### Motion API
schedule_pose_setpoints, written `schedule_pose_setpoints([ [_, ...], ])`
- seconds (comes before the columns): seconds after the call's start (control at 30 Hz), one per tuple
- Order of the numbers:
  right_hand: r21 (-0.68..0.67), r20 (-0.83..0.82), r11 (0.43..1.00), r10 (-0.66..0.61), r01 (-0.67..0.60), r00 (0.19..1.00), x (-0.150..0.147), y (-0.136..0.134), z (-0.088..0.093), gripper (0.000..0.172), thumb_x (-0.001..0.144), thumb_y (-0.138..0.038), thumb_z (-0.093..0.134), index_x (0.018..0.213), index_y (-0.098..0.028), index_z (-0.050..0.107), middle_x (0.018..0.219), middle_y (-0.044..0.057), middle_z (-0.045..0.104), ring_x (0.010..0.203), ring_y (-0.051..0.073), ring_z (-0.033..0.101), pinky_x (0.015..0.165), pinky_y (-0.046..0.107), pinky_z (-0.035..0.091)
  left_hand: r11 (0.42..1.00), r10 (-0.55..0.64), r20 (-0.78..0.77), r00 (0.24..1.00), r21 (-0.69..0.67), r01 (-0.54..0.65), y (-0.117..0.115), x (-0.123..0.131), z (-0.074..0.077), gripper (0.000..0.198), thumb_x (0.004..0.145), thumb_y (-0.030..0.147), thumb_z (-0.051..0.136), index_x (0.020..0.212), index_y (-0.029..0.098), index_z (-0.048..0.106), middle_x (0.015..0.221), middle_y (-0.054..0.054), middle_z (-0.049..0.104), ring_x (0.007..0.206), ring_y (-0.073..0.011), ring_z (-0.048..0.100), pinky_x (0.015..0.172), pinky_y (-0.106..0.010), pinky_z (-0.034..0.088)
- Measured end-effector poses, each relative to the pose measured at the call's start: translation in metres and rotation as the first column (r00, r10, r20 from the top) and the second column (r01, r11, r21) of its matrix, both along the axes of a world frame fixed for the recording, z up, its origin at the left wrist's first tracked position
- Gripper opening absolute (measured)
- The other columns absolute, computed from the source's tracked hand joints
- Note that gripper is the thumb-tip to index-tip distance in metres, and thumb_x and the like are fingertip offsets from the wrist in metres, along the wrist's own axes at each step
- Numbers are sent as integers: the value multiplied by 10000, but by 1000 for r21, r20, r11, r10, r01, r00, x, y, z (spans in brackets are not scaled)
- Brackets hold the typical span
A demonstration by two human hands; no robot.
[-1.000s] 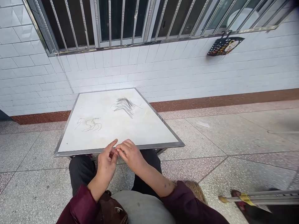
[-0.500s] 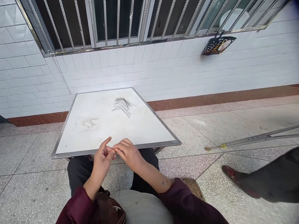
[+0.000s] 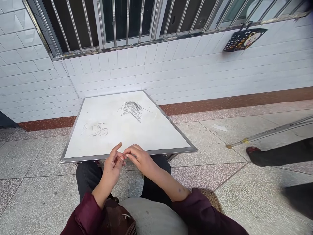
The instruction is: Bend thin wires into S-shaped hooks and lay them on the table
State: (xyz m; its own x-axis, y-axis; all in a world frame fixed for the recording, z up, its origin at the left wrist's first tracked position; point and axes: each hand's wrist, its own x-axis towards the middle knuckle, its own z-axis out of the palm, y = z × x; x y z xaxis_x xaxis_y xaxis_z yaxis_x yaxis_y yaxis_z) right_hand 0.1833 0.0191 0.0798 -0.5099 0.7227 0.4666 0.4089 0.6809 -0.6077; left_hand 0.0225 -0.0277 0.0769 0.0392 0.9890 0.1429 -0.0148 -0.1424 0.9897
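My left hand (image 3: 112, 166) and my right hand (image 3: 139, 160) meet just in front of the table's near edge, over my lap. Thumb and fingers are pinched together on both, tip to tip, with the left index finger raised. A thin dark strand (image 3: 127, 179) hangs down below the fingertips; its upper end is hidden in the pinch. On the white tabletop (image 3: 156, 133) with a grey metal rim lies a bundle of thin dark strands (image 3: 133, 109) towards the back. A looser, curled group of strands (image 3: 97, 129) lies at the left.
Behind the table rises a white tiled wall (image 3: 186, 71) with a barred window (image 3: 127, 23). A patterned bag (image 3: 242, 39) hangs from the bars. At the right are a crutch (image 3: 266, 133) and another person's leg (image 3: 286, 153). A woven seat (image 3: 212, 199) shows beside my right sleeve.
The view has shifted slightly, so the table and hands sit further right. My hands keep their pinch. At the right, the other person's legs and the crutch have moved.
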Motion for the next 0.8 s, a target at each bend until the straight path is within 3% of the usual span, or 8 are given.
schedule_pose_setpoints([
  [0.23,-63,-29,996,59,-61,998,10,5,-2,129,955,-193,498,901,-221,612,864,18,614,825,155,583,734,272,453,998,-58,10,998,19,58,-1,-2,-5,474,916,347,543,1365,213,476,850,-15,574,685,-123,501,688,-275,444],
  [0.47,-98,-49,994,50,-55,998,10,4,1,129,941,-244,535,852,-221,626,820,11,625,771,144,589,705,257,452,1000,-16,0,1000,13,16,-6,2,0,476,912,358,554,1358,209,482,813,-1,570,675,-116,517,688,-270,450],
  [0.67,-102,-52,991,87,-92,995,13,4,1,125,933,-261,540,877,-220,644,826,21,634,757,141,602,696,254,466,999,-15,83,996,-47,19,-7,2,-3,478,879,382,600,1313,199,523,789,4,565,573,-87,499,569,-238,466],
  [0.8,-162,-99,986,25,-41,995,14,5,-2,96,910,-286,565,920,-227,639,837,13,656,768,146,624,693,260,482,997,27,95,995,-80,-19,-7,2,-5,491,846,378,640,1288,186,547,737,16,553,541,-80,499,522,-216,462],
])
